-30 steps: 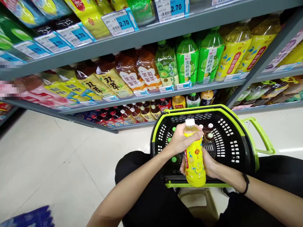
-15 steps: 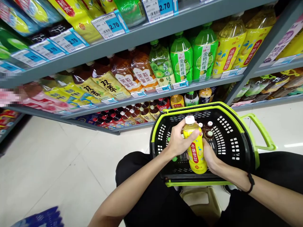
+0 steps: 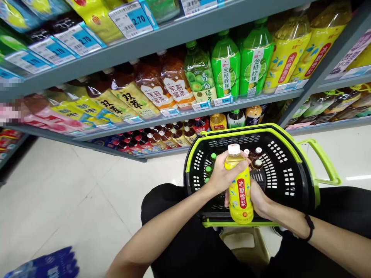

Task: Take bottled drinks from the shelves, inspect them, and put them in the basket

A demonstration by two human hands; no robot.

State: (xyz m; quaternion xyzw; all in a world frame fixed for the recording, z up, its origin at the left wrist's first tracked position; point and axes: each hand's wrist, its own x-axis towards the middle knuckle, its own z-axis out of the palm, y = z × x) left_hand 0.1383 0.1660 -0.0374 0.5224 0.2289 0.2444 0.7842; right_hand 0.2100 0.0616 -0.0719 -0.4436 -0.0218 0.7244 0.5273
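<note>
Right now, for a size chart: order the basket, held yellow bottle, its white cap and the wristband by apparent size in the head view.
1. Basket
2. Yellow bottle
3. Unsure: white cap is thicker, wristband longer.

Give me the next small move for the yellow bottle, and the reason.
Probably lower the yellow bottle into the basket: the left hand grips its upper part, the right hand supports it lower down, and in this view it lies over the basket, where green-capped bottles already sit.
</note>
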